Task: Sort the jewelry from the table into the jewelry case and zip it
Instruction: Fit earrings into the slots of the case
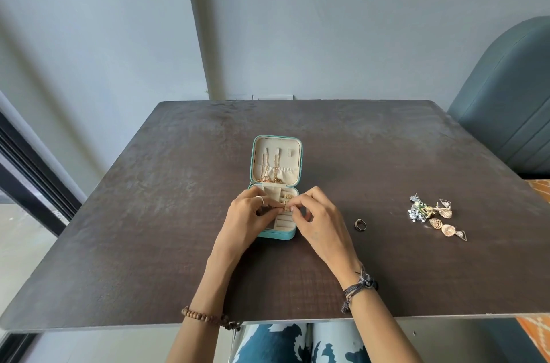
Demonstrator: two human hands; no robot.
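Dark tabletop (178, 214): left hand (253, 211) and right hand (315, 214) pinch a gold piece (286, 208) above the jewelry case (276, 184); lower gently into the compartment beneath.

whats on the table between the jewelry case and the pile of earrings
In the head view, one dark ring lies on the bare table between the open teal jewelry case and the earring pile, nearer the case and the right hand.

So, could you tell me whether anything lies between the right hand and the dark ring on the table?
Nothing visible does. The ring lies alone on bare table, just to the right of the right hand, which, with the left hand, pinches a small gold piece over the open case. The earring pile sits farther right, beyond the ring.
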